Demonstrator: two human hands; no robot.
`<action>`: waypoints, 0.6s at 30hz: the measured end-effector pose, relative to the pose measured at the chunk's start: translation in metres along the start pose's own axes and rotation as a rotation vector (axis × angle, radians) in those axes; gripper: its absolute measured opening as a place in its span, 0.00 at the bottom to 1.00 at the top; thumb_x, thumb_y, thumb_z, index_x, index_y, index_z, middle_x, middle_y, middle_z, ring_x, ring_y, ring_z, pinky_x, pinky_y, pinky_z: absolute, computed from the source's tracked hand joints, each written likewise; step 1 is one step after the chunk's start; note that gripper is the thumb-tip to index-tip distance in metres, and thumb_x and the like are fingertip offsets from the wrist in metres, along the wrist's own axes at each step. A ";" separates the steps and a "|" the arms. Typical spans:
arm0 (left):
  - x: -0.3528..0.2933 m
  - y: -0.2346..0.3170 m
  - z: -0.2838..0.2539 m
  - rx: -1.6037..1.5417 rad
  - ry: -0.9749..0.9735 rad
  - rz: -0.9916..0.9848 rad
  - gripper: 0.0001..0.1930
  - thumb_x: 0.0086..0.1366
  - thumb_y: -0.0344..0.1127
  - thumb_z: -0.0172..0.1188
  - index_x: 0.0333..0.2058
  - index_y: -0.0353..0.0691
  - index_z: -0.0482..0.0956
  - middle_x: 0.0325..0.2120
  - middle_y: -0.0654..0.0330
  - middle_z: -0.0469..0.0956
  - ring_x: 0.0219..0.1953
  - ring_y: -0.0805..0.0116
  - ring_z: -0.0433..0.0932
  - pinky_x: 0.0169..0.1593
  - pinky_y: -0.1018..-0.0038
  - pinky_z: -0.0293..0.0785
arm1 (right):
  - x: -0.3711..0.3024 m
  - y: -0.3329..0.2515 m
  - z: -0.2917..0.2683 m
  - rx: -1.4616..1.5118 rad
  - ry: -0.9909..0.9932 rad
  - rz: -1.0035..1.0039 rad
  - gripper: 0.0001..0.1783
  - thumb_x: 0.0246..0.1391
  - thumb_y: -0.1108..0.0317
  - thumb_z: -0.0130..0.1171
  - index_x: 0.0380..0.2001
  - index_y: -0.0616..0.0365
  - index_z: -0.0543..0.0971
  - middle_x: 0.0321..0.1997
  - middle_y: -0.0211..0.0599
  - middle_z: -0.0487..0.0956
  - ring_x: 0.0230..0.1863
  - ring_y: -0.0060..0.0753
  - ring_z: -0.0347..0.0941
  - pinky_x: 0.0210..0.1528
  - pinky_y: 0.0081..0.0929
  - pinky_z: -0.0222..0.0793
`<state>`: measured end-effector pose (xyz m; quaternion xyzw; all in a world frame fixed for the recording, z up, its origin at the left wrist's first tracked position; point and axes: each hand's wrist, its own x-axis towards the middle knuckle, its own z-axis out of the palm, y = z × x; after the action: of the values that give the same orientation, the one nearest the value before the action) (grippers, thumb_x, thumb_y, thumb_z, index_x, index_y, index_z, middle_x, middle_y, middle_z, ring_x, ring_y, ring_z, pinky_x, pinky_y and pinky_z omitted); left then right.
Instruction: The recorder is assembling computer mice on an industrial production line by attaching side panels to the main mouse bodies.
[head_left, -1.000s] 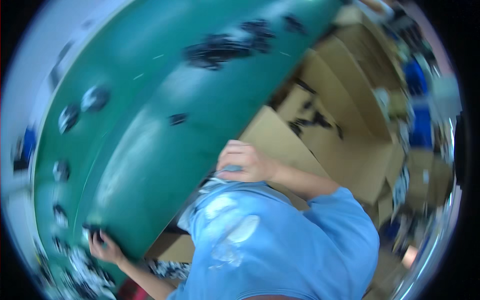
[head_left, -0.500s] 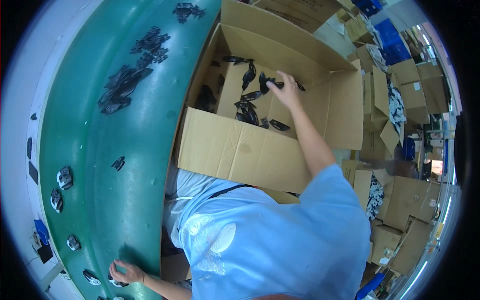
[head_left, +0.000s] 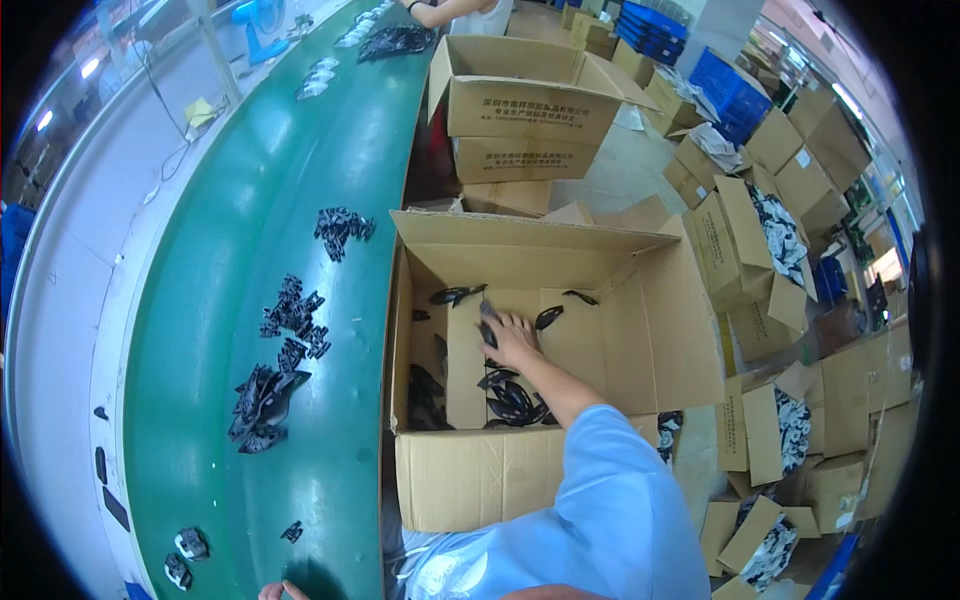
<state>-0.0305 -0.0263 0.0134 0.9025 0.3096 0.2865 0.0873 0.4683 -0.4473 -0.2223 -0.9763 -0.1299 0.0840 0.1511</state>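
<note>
Left of the box (head_left: 470, 480), the left hand (head_left: 283, 591) is set on the belt (head_left: 330, 200) edge, its grip not discernible; inside, the right hand (head_left: 510, 338) is spread over black parts (head_left: 510, 400), judged mid-pick, a pinch required next, box walls closely bounding the lift.

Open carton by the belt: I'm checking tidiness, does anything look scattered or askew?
Nothing looks damaged. Black parts lie loose on the open carton's floor around the right hand, and more sit in uneven heaps on the green belt.
</note>
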 end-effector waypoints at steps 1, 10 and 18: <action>0.013 0.001 0.006 -0.031 -0.019 0.064 0.04 0.64 0.25 0.68 0.35 0.34 0.81 0.35 0.46 0.80 0.37 0.45 0.79 0.43 0.57 0.77 | -0.016 0.003 0.004 -0.019 -0.073 -0.070 0.39 0.57 0.41 0.64 0.69 0.38 0.69 0.74 0.48 0.64 0.74 0.62 0.56 0.71 0.61 0.54; 0.052 0.054 0.056 -0.445 -0.225 0.284 0.03 0.62 0.25 0.61 0.30 0.34 0.76 0.30 0.51 0.76 0.35 0.52 0.75 0.42 0.59 0.73 | -0.013 -0.013 -0.044 0.262 -0.130 -0.395 0.21 0.60 0.46 0.65 0.44 0.52 0.83 0.49 0.42 0.82 0.51 0.44 0.79 0.51 0.42 0.76; 0.021 0.081 0.051 -0.422 -0.437 0.282 0.06 0.57 0.22 0.65 0.30 0.37 0.76 0.28 0.55 0.77 0.31 0.57 0.75 0.35 0.64 0.71 | 0.087 -0.099 0.008 -0.052 0.155 -0.150 0.38 0.60 0.44 0.64 0.68 0.49 0.71 0.65 0.56 0.72 0.71 0.63 0.60 0.74 0.53 0.54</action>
<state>0.0535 -0.0765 0.0084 0.9386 0.0895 0.1532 0.2960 0.5272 -0.3300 -0.2098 -0.9710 -0.1928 -0.0065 0.1411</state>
